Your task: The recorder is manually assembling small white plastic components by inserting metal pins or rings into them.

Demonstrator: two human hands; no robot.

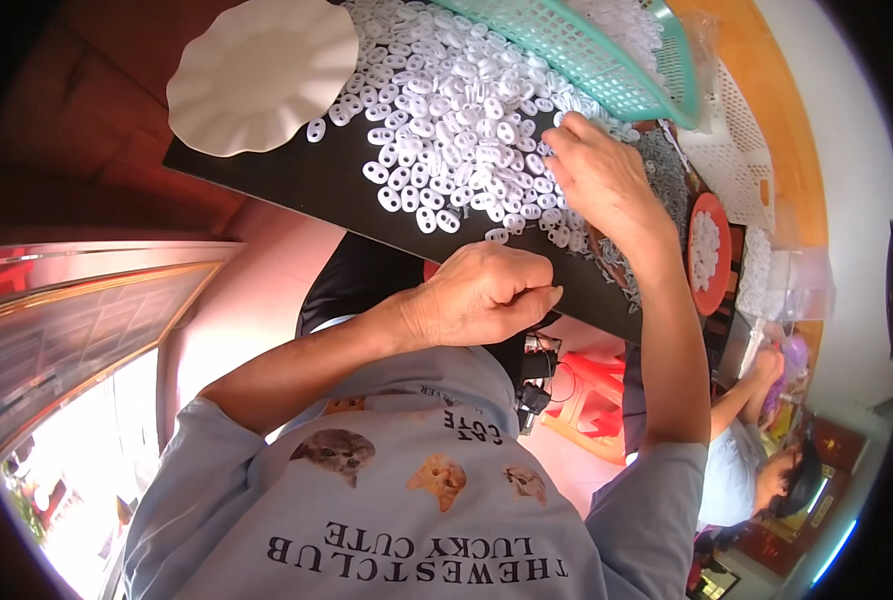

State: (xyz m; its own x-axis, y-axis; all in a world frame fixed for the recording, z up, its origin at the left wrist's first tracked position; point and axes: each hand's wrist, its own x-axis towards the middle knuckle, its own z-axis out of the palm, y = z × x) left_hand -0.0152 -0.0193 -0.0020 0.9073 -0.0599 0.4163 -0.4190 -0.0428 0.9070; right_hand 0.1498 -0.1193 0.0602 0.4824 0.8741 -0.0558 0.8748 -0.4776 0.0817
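Observation:
A heap of small white oval plastic pieces with two holes each (pixel 476 125) spreads over the dark tabletop (pixel 296 188). My left hand (pixel 491 292) is curled into a fist at the near table edge, and its fingers hide whatever may be inside. Over the right side of the heap, my right hand (pixel 598 175) has its fingers bent together at the white pieces. What those fingertips hold, if anything, is too small to make out. Small grey pieces (pixel 663 165) lie in a pile beyond my right wrist.
A wavy-rimmed cream plate (pixel 261 75) sits at the far left. A teal basket (pixel 606 70) with white pieces stands at the back. To the right is a red dish (pixel 719 290) of white bits. A red stool (pixel 591 405) stands below; another person (pixel 741 460) sits at right.

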